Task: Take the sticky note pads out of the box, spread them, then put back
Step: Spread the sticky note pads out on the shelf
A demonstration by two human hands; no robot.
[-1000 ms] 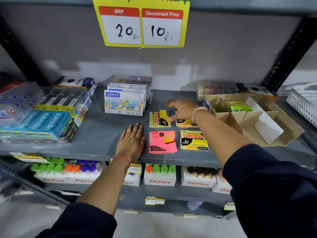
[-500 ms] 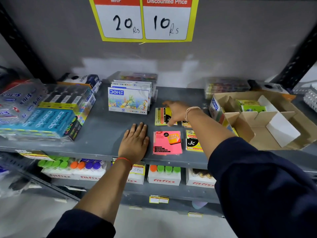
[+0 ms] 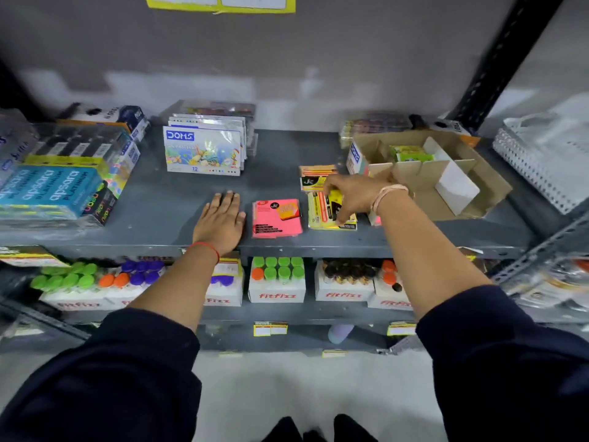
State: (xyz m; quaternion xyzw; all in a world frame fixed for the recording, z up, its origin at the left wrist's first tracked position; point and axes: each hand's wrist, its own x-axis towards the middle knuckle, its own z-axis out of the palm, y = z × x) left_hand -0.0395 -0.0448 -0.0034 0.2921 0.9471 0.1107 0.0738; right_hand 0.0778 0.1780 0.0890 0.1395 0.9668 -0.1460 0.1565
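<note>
Sticky note pads lie on the grey shelf. A pink pad is at the front, and a yellow and black pad lies behind it to the right. My right hand curls over a yellow pad at the front right, thumb on its far edge and fingertips on its near edge. My left hand rests flat on the shelf, just left of the pink pad, holding nothing. The open cardboard box stands to the right with a green pad inside.
DOMS pastel packs stand at the back centre. Wrapped Apsara packs fill the left side. A white perforated basket sits at the far right. Fitfizz boxes line the shelf below. A black upright rises at the right.
My right hand has come forward and to the right, from the back pad onto the front yellow pad. My left hand has stayed flat. The view has tilted down.
</note>
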